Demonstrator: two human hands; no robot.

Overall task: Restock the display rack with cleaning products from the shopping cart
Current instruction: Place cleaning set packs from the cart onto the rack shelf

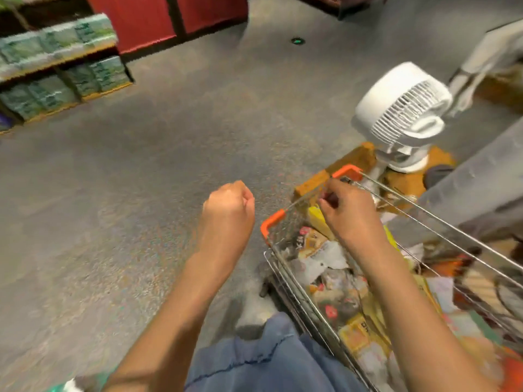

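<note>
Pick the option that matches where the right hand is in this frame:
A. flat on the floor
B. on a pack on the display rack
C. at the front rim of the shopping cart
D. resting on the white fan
C. The right hand is at the wire front rim of the shopping cart, between its orange corners, while the left hand hangs curled over the floor holding nothing.

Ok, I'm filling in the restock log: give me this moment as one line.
stage: at shopping cart | left hand: fist, holds nothing | right hand: fingers curled at cart's front rim | packets: in cart | rack: stocked, far left
</note>
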